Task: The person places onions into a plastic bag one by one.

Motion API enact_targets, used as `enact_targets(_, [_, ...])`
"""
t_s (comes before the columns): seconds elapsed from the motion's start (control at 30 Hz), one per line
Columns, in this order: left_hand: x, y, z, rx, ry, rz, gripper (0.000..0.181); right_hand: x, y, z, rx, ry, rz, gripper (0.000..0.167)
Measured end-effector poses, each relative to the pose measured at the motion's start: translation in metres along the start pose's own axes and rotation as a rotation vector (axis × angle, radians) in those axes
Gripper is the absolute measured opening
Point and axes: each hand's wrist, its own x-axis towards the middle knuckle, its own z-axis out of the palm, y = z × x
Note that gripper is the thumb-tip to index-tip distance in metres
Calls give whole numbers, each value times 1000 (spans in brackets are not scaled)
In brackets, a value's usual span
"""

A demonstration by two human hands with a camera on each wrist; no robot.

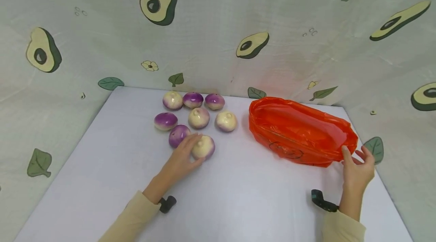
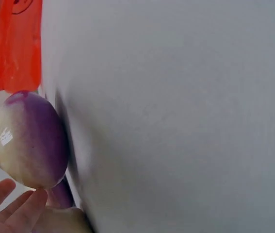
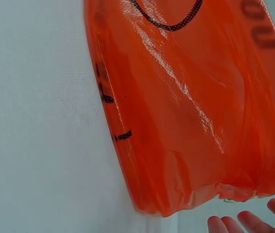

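In the head view my left hand (image 1: 179, 162) reaches over a white and purple turnip (image 1: 206, 148), its thumb and fingers spread around it. The left wrist view has the same glossy turnip (image 2: 30, 141) between thumb and fingers, with a fingertip close to its lower side. On the right stands a red plastic bag (image 1: 289, 141), its mouth spread wide. My right hand (image 1: 359, 174) is at its right end, thumb against the rim. Seen from the right wrist, loosely extended fingers (image 3: 256, 223) lie just beyond the bag's edge (image 3: 176, 145); the thumb is hidden.
More turnips lie loosely grouped behind and left of the hand, including a purple one (image 1: 179, 136) beside it and a pale one (image 1: 226, 121) nearer the bag. They rest on a white table (image 1: 252, 196). An avocado-patterned cloth (image 1: 211, 19) hangs behind and at the sides.
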Motion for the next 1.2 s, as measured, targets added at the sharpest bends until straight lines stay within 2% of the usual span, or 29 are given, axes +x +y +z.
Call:
enact_targets(0.1, [-2, 0, 3, 14, -4, -15, 64, 0, 3, -3, -27, -16, 46, 68])
enact_targets(0.23, [-4, 0, 5, 12, -14, -40, 64, -1, 4, -6, -36, -6, 65, 66])
enact_targets(0.53, [-3, 0, 9, -5, -24, -66, 65, 0, 2, -7, 8, 27, 54, 56])
enact_targets(0.77, [0, 1, 14, -1, -14, -78, 70, 0, 3, -7, 38, 55, 12, 47])
enact_targets(1.03, [2, 7, 14, -6, -5, -145, 65, 1, 4, -2, 50, 61, -22, 33])
enact_targets(1.2, [7, 6, 14, 2, 6, -169, 61, 0, 3, 3, 34, 59, -28, 34])
